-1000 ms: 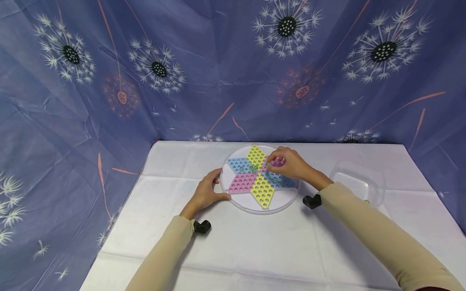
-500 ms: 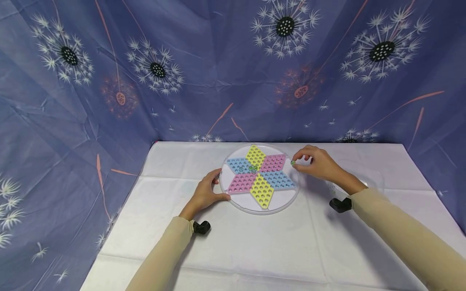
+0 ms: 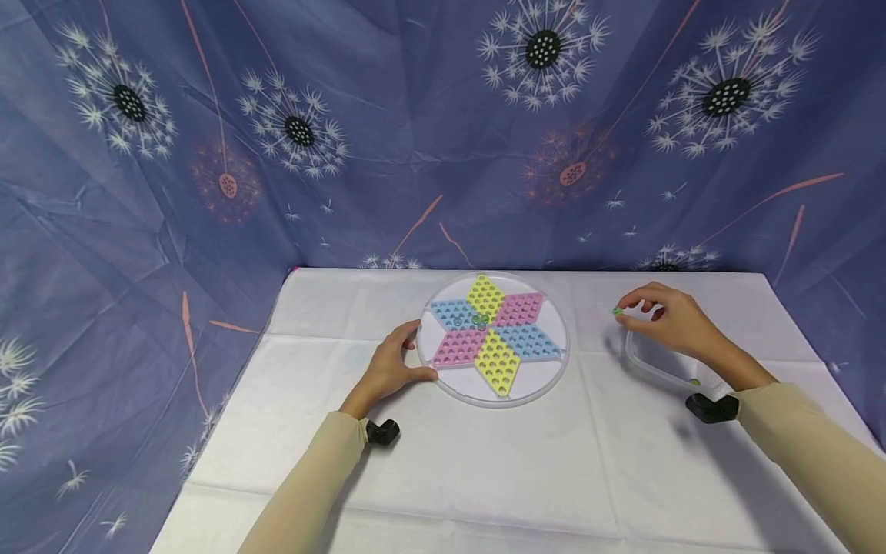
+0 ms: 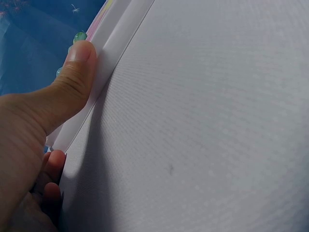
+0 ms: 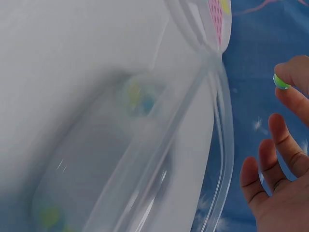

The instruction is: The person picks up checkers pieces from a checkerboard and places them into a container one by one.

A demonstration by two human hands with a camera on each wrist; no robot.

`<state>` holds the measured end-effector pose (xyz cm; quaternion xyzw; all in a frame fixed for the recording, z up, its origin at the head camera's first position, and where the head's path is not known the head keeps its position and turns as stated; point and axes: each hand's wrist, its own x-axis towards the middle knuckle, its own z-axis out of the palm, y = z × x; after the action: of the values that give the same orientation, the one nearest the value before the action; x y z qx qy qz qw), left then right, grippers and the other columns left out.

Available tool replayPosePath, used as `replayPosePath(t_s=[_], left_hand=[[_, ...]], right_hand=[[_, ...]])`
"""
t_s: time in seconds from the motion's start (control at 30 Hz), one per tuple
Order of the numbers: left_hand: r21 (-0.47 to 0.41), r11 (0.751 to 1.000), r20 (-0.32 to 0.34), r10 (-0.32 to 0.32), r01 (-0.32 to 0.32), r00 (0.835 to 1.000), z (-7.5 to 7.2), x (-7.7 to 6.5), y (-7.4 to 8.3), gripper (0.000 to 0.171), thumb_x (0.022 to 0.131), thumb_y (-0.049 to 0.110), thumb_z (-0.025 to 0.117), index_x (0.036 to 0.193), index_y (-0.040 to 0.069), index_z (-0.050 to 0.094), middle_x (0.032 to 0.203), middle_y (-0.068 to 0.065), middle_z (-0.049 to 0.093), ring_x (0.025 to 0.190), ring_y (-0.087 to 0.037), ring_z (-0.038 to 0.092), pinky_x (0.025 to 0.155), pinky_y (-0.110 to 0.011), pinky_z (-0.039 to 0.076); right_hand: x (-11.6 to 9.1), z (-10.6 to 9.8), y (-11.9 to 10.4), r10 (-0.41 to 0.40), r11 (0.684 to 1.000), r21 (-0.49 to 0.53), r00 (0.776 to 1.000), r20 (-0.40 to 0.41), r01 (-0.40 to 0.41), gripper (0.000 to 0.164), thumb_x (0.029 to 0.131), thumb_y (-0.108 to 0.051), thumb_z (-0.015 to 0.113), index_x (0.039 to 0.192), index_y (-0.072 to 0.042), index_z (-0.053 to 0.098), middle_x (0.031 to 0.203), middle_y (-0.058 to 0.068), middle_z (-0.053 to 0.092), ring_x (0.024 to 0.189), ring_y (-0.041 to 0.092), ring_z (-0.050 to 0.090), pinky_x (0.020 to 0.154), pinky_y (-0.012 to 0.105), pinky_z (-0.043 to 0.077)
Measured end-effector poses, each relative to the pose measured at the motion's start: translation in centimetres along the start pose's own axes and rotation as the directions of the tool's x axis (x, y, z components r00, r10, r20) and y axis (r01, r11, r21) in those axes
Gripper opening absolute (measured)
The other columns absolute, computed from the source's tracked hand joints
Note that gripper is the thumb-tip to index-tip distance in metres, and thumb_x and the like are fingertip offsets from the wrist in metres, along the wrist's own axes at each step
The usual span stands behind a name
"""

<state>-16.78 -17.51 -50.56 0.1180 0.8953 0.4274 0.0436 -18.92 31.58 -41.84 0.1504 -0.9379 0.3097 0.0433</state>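
Observation:
A round Chinese checkers board [image 3: 533, 382] with a yellow, pink and blue star lies on the table. Several green and clear marbles [image 3: 481, 322] sit in holes near its centre and blue point. My left hand [image 3: 391, 368] grips the board's left edge; up close, the thumb [image 4: 79, 67] lies along the rim and the other fingertips are partly hidden. To the right of the board, my right hand [image 3: 681, 319] pinches a green marble [image 5: 280, 83] between thumb and index finger, above the far left rim of a clear plastic container [image 3: 657, 377].
More marbles [image 5: 49, 216] lie in the container's corners, blurred in the right wrist view. A white cloth [image 3: 512, 469] covers the table. Behind it hangs a blue dandelion-print curtain [image 3: 429, 138]. Each wrist wears a black camera [image 3: 383, 432].
My right hand has moved right, from over the board's pink point to the container, with the green marble in its fingertips. The left hand stays at the board's edge.

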Motion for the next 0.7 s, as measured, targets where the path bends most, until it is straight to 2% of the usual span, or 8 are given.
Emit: replayPosePath(t_s=[0.27, 0.53, 0.7], left_hand=[[0.003, 1.0, 0.003, 0.007, -0.007, 1.0, -0.1, -0.1, 0.0, 0.108, 0.071, 0.029, 0.097, 0.159, 0.011, 0.037, 0.126, -0.009, 0.056, 0.108, -0.024, 0.051, 0.098, -0.042, 0.04], [0.0, 1.0, 0.005, 0.006, -0.006, 1.0, -0.1, 0.0, 0.0, 0.109, 0.071, 0.029, 0.097, 0.159, 0.01, 0.036, 0.124, -0.009, 0.056, 0.108, -0.024, 0.05, 0.098, -0.042, 0.039], [0.0, 1.0, 0.005, 0.006, -0.006, 1.0, 0.0, 0.0, -0.1, 0.108, 0.071, 0.03, 0.097, 0.159, 0.011, 0.037, 0.123, -0.009, 0.056, 0.107, -0.024, 0.05, 0.098, -0.042, 0.039]], right_hand=[[-2.0, -1.6, 2.0, 0.022, 1.0, 0.008, 0.999, -0.043, -0.022, 0.018, 0.091, -0.024, 0.08, 0.108, -0.02, 0.077, 0.107, 0.003, 0.063, 0.087, 0.02, 0.053, 0.065, 0.024, 0.046], [-2.8, -1.6, 3.3, 0.032, 0.999, 0.016, 0.999, -0.035, -0.032, 0.019, 0.093, -0.026, 0.079, 0.11, -0.019, 0.076, 0.112, 0.004, 0.062, 0.088, 0.017, 0.053, 0.067, 0.022, 0.044], [-3.0, -1.5, 3.9, 0.061, 0.998, -0.014, 0.998, -0.012, -0.061, 0.02, 0.094, -0.03, 0.078, 0.111, -0.02, 0.076, 0.113, 0.004, 0.062, 0.09, 0.017, 0.051, 0.067, 0.026, 0.044]])
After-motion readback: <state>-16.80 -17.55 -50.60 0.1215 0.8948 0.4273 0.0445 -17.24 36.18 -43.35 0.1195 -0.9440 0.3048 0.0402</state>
